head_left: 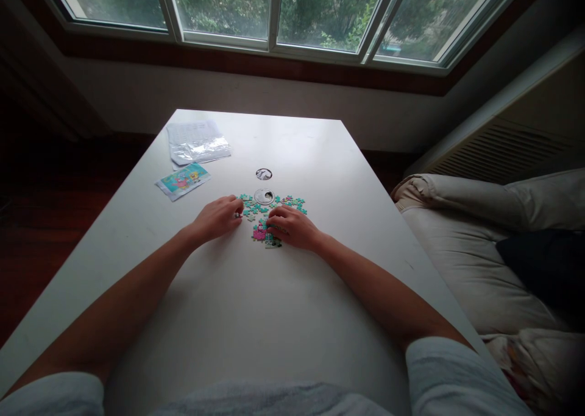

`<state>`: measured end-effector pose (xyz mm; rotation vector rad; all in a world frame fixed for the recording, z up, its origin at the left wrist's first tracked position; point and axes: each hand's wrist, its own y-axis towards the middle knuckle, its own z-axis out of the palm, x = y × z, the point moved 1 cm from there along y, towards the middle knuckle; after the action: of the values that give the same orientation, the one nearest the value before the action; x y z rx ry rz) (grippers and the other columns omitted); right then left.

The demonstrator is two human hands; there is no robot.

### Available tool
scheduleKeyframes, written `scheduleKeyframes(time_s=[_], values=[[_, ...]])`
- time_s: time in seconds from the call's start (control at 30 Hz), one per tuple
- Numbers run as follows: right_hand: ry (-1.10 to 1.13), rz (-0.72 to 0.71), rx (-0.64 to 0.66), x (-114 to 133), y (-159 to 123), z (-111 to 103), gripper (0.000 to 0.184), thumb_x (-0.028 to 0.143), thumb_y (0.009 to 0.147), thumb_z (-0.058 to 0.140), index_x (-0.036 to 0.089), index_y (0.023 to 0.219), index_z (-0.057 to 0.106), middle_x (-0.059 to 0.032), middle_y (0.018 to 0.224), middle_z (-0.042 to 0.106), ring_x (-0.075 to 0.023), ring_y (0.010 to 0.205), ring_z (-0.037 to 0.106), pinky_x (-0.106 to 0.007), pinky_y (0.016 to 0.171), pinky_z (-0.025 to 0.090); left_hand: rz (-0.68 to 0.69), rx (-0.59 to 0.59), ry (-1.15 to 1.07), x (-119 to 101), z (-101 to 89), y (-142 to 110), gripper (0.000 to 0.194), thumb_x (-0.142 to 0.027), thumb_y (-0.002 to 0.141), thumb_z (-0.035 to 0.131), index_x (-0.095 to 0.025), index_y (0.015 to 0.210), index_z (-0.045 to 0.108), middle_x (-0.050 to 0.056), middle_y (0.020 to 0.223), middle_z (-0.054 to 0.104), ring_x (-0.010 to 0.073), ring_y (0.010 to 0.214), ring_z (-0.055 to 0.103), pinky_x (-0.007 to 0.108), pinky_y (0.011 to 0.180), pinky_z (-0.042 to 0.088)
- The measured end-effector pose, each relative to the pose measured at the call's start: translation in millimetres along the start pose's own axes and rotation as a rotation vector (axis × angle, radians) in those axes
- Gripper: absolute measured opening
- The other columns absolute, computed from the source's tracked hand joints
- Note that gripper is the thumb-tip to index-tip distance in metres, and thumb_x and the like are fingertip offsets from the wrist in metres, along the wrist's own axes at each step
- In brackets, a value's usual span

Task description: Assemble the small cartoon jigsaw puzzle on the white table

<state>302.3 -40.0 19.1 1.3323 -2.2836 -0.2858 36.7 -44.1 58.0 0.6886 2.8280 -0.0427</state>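
Note:
My left hand (223,216) is closed in a pinch at the left side of the loose jigsaw pieces. A small puzzle piece (237,215), partly hidden, shows at its fingertips. My right hand (295,226) has its fingers curled down at the upper right of a joined puzzle section (260,232), which shows a pink figure. Those fingers cover part of the section, and what lies under them is hidden. Beyond both hands, several loose teal puzzle pieces (258,209) are spread over the white table (256,318).
A round tin (264,197) stands behind the pieces, with a round lid (264,174) farther back. To the left lie a colourful picture card (184,180) and a clear plastic bag with papers (198,142). A pale sofa (448,257) borders the table's right side.

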Motion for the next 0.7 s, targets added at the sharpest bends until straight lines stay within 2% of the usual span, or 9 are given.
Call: scheduleKeyframes(time_s=[0.1,0.2,0.3,0.4,0.57,0.7], values=[[0.004,0.003,0.0,-0.4,0.7,-0.1,0.019,0.037,0.101,0.056,0.023,0.106,0.069,-0.0092,0.109,0.067,-0.0221,0.1,0.06,-0.036,0.088,0.047,-0.017,-0.029,-0.038,-3.8,1.6,0.8,0.012,-0.029,0.088,0.055,-0.026,0.095,0.064,0.002,0.091,0.07,0.021,0.082,0.064,0.029,0.065,0.04],[0.01,0.003,0.004,-1.3,0.7,-0.1,0.019,0.036,0.101,0.056,0.023,0.105,0.069,-0.0092,0.108,0.067,-0.0221,0.1,0.059,-0.037,0.089,0.047,-0.058,-0.069,-0.124,-10.4,5.9,2.1,0.015,-0.03,0.089,0.056,-0.027,0.098,0.067,0.001,0.09,0.074,0.0195,0.077,0.065,0.028,0.065,0.041],[0.017,0.002,0.003,-2.0,0.2,0.1,0.019,0.035,0.102,0.055,0.023,0.105,0.069,-0.0092,0.108,0.067,-0.0221,0.101,0.059,-0.037,0.089,0.047,-0.082,-0.123,-0.265,-17.8,12.5,3.8,0.02,-0.032,0.09,0.057,-0.028,0.103,0.072,-0.001,0.091,0.076,0.0178,0.078,0.068,0.028,0.072,0.046],[0.025,0.004,0.002,-2.1,-0.1,-0.1,0.019,0.036,0.101,0.056,0.023,0.104,0.069,-0.0092,0.107,0.067,-0.0222,0.1,0.059,-0.036,0.089,0.047,-0.104,-0.162,-0.384,-23.2,19.2,5.5,0.02,-0.035,0.089,0.059,-0.027,0.099,0.075,-0.002,0.091,0.078,0.0173,0.08,0.069,0.028,0.076,0.049],[0.024,0.009,0.009,-2.2,-0.5,-1.1,0.019,0.035,0.102,0.055,0.022,0.103,0.069,-0.0085,0.105,0.067,-0.0214,0.098,0.059,-0.035,0.087,0.047,-0.148,-0.168,-0.576,-27.6,26.5,7.0,0.022,-0.032,0.088,0.058,-0.026,0.1,0.076,-0.002,0.096,0.079,0.0182,0.091,0.073,0.027,0.083,0.054],[0.028,-0.001,0.005,-2.7,-1.0,-1.6,0.017,0.033,0.101,0.054,0.023,0.102,0.069,-0.0084,0.104,0.066,-0.0214,0.098,0.058,-0.035,0.087,0.047,-0.179,-0.176,-0.691,-29.7,29.3,6.9,0.022,-0.03,0.087,0.058,-0.024,0.101,0.075,0.0,0.094,0.079,0.0186,0.086,0.076,0.028,0.082,0.057]])
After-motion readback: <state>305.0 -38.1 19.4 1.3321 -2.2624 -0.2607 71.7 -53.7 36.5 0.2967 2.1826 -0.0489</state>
